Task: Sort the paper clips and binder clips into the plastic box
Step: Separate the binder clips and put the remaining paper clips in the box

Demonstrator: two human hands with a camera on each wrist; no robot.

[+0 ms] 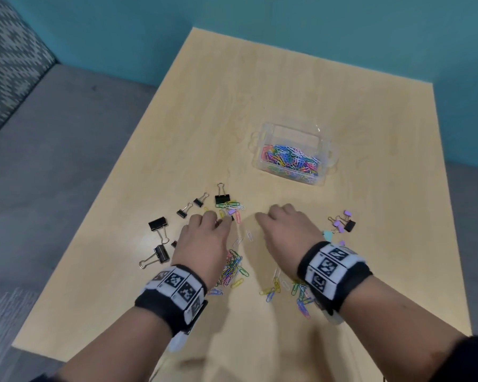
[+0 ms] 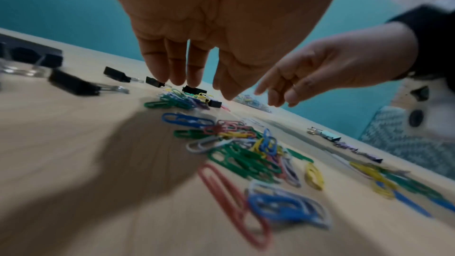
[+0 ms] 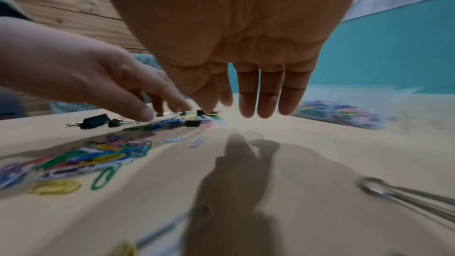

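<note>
1. Two bare hands hover low over a pale wooden desk point(image 1: 287, 86) strewn with clips; both wrists wear black bands with printed square markers.
2. The left hand point(image 1: 204, 238) reaches palm-down toward a small heap of coloured paper clips point(image 1: 231, 206), its fingers point(image 2: 177, 65) pointing down, straight and close together, holding nothing.
3. The right hand point(image 1: 284, 230) hangs just beside it over bare wood, fingers point(image 3: 270, 92) extended side by side and empty.
4. The clear plastic box point(image 1: 293, 154) stands farther back on the desk, to the right of centre, already holding a bright mass of paper clips.
5. More loose paper clips point(image 1: 232, 268) lie in a pile under the left wrist, and another scatter point(image 1: 287, 290) lies under the right wrist.
6. Black binder clips point(image 1: 160, 241) of several sizes sit to the left of the left hand; one larger black binder clip point(image 1: 222, 197) touches the far heap.
7. A group of small purple binder clips with one black one point(image 1: 342, 223) lies to the right of the right hand.
</note>
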